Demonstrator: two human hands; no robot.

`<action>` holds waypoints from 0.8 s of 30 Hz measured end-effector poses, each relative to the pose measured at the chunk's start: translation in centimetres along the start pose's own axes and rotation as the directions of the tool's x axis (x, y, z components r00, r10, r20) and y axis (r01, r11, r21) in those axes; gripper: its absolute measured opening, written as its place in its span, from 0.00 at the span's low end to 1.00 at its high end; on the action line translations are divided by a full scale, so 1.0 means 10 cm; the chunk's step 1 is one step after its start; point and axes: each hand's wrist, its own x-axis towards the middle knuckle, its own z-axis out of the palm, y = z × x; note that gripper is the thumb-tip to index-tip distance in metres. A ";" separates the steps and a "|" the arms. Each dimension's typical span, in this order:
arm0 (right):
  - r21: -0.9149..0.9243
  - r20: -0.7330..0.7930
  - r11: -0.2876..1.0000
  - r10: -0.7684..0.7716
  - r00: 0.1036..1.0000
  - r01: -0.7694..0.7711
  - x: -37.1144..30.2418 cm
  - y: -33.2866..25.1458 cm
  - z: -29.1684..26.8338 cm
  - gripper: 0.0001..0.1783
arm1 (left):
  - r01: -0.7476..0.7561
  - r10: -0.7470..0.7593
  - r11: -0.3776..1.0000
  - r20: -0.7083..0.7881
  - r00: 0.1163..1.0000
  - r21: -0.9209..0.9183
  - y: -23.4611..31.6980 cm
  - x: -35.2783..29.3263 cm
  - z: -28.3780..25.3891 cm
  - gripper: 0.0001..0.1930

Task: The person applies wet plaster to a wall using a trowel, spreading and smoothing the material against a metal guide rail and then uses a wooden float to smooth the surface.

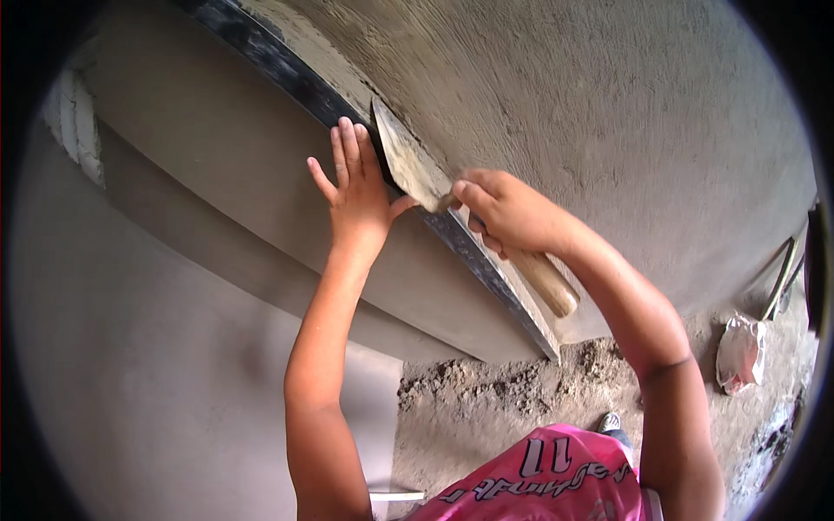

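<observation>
My right hand is wrapped around the wooden handle of a pointing trowel. The trowel's metal blade, smeared with mortar, lies along the plastered edge of the wall with its tip pointing up and left. A long dark straightedge runs diagonally along that edge. My left hand presses flat against the straightedge with its fingers spread, the thumb close to the trowel blade. Beside the blade, a narrow strip of grey mortar borders the straightedge.
Rough grey plaster covers the wall on the right; a smoother wall is at left. Loose mortar crumbs lie along the wall's foot. A whitish bag and a long-handled tool stand on the floor at right.
</observation>
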 end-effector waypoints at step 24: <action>-0.054 0.023 0.995 -0.082 0.996 0.083 0.29 -0.13 -0.05 0.22 | -0.043 0.044 0.999 -0.065 0.997 0.008 0.00 -0.01 0.00 0.68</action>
